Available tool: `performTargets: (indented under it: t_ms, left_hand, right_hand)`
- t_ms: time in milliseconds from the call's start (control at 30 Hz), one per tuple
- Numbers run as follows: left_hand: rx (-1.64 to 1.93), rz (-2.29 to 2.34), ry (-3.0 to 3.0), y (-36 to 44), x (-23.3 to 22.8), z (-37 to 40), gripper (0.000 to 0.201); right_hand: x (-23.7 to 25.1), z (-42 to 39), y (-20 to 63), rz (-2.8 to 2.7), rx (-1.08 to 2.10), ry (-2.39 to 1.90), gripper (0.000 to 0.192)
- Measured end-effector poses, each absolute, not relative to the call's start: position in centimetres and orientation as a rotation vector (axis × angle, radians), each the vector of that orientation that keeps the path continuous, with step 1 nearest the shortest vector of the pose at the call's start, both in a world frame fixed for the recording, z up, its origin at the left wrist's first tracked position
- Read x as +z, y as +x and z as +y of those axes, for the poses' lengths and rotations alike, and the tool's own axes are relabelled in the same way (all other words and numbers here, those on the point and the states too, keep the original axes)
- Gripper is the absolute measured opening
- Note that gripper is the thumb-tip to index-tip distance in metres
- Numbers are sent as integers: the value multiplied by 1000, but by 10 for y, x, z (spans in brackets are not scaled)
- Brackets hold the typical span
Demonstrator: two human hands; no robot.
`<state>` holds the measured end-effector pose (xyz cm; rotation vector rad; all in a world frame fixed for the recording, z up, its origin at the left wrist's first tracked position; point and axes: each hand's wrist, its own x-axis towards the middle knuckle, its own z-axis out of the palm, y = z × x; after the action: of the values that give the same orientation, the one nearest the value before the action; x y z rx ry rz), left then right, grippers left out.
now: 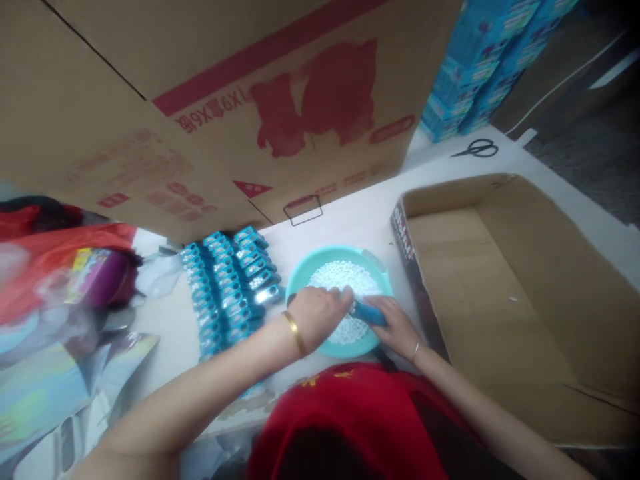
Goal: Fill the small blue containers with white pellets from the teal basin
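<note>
A turquoise bowl (299,265) of small white pellets (345,273) stands in front of me on the white table. Over it, my right hand (397,327) grips a small blue case (370,313) from the right side. My left hand (317,317), wearing a gold bangle, is closed above the pellets, its fingertips meeting the near end of that case. What the left fingers hold, if anything, is hidden. Left of the bowl, several blue cases (230,287) with dark round holes are lined up in rows; some near the bowl show white inside.
A big printed cardboard box (210,87) rises behind the bowl. To the right lies a shallow open carton (480,280). Scissors (477,148) rest near stacked blue packs (470,67). Red plastic bags (60,260) and shiny packaging (45,387) crowd the left side.
</note>
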<state>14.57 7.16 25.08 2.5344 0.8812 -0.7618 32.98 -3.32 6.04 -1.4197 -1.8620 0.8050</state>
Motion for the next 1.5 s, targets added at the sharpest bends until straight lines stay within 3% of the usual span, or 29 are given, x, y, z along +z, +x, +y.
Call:
performTargets:
  t_ms: [200, 333, 467, 633, 833, 1000, 1200, 1300, 1500]
  left_hand:
    - [-516, 995, 2459, 123, 230, 79, 22]
    - [-333, 1210, 2277, 89, 151, 99, 24]
    - [-397, 1262, 2165, 90, 56, 99, 30]
    - [-375, 1096, 2168, 115, 7, 64, 29]
    - [-363, 888, 2091, 110, 4, 17, 29]
    - [-165, 796, 1788, 94, 19, 23, 33]
    - [7, 788, 1830, 69, 90, 53, 24]
    - [22, 783, 1928, 65, 128, 68, 24]
    - [-366, 886, 2167, 95, 174, 80, 27]
  right_hand:
    - [54, -33, 335, -1774, 817, -1494, 47]
    - [52, -33, 337, -1542, 816, -1607, 40]
    - [53, -29, 333, -1350, 840, -1646, 38]
    - [58, -24, 330, -1089, 1046, -1701, 42]
    - [60, -18, 326, -937, 1222, -1602, 46]
    - [48, -18, 331, -1020, 1206, -1572, 44]
    - [43, -14, 336, -1315, 1025, -1620, 34]
    - [42, -12, 330, -1460, 946, -1613, 41]
    - [35, -17, 315, -1666, 894, -1537, 53]
